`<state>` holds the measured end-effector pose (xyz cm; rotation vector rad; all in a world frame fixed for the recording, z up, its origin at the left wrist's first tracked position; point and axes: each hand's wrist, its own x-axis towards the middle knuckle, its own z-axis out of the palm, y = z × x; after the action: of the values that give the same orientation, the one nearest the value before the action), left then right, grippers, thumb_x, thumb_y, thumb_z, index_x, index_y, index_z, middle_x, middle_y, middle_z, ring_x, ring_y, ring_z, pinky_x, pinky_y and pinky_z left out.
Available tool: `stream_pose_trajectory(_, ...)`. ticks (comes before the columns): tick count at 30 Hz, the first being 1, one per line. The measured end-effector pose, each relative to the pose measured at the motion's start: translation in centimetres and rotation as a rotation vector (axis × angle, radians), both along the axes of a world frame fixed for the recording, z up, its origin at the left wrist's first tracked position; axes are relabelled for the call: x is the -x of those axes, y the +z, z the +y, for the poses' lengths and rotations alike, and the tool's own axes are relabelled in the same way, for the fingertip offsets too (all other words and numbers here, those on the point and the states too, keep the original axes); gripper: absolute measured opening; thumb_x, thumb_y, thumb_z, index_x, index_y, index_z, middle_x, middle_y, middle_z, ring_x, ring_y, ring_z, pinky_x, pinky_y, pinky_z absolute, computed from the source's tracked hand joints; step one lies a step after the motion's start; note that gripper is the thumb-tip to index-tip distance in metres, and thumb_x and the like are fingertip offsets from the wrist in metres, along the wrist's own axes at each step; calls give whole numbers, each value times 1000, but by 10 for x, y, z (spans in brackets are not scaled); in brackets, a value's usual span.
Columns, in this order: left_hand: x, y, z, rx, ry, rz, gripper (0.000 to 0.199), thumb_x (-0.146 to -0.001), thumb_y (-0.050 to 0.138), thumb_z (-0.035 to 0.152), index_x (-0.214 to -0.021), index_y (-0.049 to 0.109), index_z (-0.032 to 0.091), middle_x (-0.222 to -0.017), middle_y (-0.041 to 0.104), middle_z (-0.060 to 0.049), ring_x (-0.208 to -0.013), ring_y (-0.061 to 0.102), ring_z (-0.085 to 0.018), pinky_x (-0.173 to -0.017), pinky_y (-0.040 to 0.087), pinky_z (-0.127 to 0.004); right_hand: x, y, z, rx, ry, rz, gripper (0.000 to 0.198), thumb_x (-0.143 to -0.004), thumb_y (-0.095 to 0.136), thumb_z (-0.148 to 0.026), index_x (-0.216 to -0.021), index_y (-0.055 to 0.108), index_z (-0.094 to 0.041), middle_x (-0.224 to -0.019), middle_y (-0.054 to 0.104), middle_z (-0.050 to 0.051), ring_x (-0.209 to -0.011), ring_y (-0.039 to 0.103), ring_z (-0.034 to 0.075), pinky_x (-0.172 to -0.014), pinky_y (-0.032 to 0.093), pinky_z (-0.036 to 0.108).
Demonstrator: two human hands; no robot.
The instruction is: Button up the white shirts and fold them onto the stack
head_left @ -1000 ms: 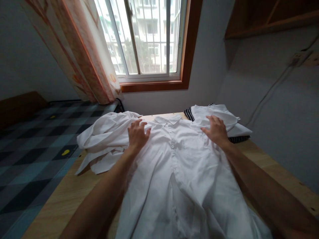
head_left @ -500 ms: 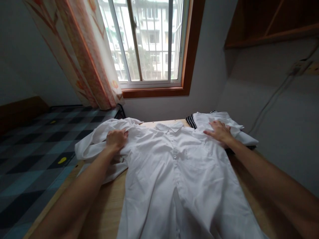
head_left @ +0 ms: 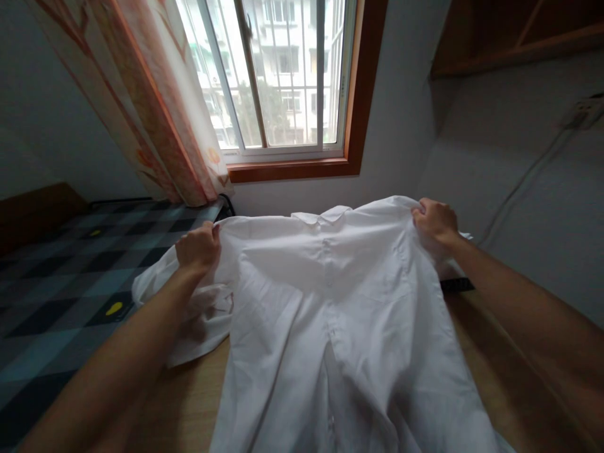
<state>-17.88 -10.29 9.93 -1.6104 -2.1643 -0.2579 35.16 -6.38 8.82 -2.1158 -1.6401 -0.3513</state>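
Observation:
A white button-up shirt (head_left: 325, 283) is stretched between my two hands, its collar at the far side and its buttoned front facing me. My left hand (head_left: 199, 246) is closed on the shirt at the left shoulder. On the other side, my right hand (head_left: 435, 220) grips the right shoulder, fingers wrapped over the cloth. The upper part is lifted, while the lower part spreads towards me over the wooden table (head_left: 189, 393). More white cloth (head_left: 198, 314) lies bunched under my left forearm; whether it is a separate garment I cannot tell.
To the left is a bed (head_left: 70, 283) with a dark checked cover. A barred window (head_left: 283, 82) and a patterned curtain (head_left: 155, 113) are ahead. Folded clothes (head_left: 455, 267) show partly behind my right hand. A cable (head_left: 523, 176) runs down the right wall.
Both hands have moved outward and up, raising the shirt's shoulders off the table and pulling them taut. My right hand, spread flat before, has closed on the cloth.

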Motion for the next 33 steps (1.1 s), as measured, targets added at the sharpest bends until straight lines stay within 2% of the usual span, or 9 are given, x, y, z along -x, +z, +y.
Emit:
stream_pose_trajectory(5, 5, -2, 13, -13, 11, -41, 54, -100, 13, 43, -114, 54, 10, -97, 66, -16, -81, 60, -26, -71, 41, -35, 1, 1, 22, -77, -62, 33, 30, -91, 45, -32, -106, 63, -12, -101, 66, 22, -92, 61, 30, -76, 41, 38)
stream_pose_trajectory(9, -2, -13, 17, 49, -25, -41, 44, -98, 28, 40, -113, 55, 9, -105, 64, -17, -90, 58, -28, -76, 42, -37, 14, -25, 29, 3, 5, -10, 29, -89, 46, -25, -110, 62, -12, -108, 63, 22, -103, 56, 32, -84, 40, 43)
stream_pose_trajectory(12, -20, -22, 7, -13, -159, 24, 36, -94, 41, 33, -117, 55, 9, -119, 59, -19, -109, 50, -33, -89, 39, -43, 36, -42, 15, -17, 74, -48, 38, -85, 51, -23, -121, 56, -13, -123, 56, 22, -113, 49, 36, -90, 38, 48)
stream_pose_trajectory(16, -65, -31, -38, -9, -551, -6, 32, -92, 47, 32, -118, 58, 17, -126, 55, -16, -116, 47, -33, -98, 35, -44, 83, -51, -50, -85, 406, -64, 40, -88, 53, -28, -126, 53, -17, -129, 52, 19, -119, 45, 35, -96, 36, 49)
stream_pose_trajectory(20, -115, -44, -115, 400, -1169, -58, 31, -94, 48, 43, -112, 62, 23, -103, 64, -9, -93, 58, -23, -86, 41, -34, 127, -58, -154, 89, 1008, -41, 34, -91, 55, -36, -123, 55, -23, -122, 56, 13, -112, 51, 28, -95, 41, 44)
stream_pose_trajectory(23, -140, -56, -163, 607, -1377, -69, 33, -92, 50, 50, -104, 63, 22, -89, 64, -7, -79, 59, -19, -73, 43, -30, 142, -67, -215, 324, 1210, -133, 35, -86, 62, -37, -117, 57, -23, -106, 60, 10, -95, 56, 25, -86, 44, 40)
stream_pose_trajectory(28, -156, -67, -186, 677, -1291, -167, 32, -89, 53, 50, -87, 59, 19, -84, 62, -5, -71, 57, -18, -66, 41, -29, 138, -74, -237, 470, 1149, -133, 11, -86, 57, -23, -95, 60, -16, -94, 61, 9, -85, 56, 22, -78, 43, 36)
stream_pose_trajectory(30, -157, -67, -182, 707, -1247, -334, 32, -91, 50, 47, -78, 56, 18, -77, 59, -4, -68, 54, -17, -64, 39, -28, 133, -74, -229, 490, 1112, 50, 5, -84, 56, -20, -82, 57, -17, -85, 60, 5, -76, 54, 18, -72, 41, 31)
stream_pose_trajectory(33, -156, -61, -175, 789, -1150, -781, 39, -92, 43, 47, -67, 50, 17, -64, 50, 1, -60, 47, -12, -57, 36, -24, 124, -78, -212, 562, 1015, 542, 28, -81, 61, -32, -63, 43, -19, -61, 46, -4, -59, 42, 12, -58, 33, 25)
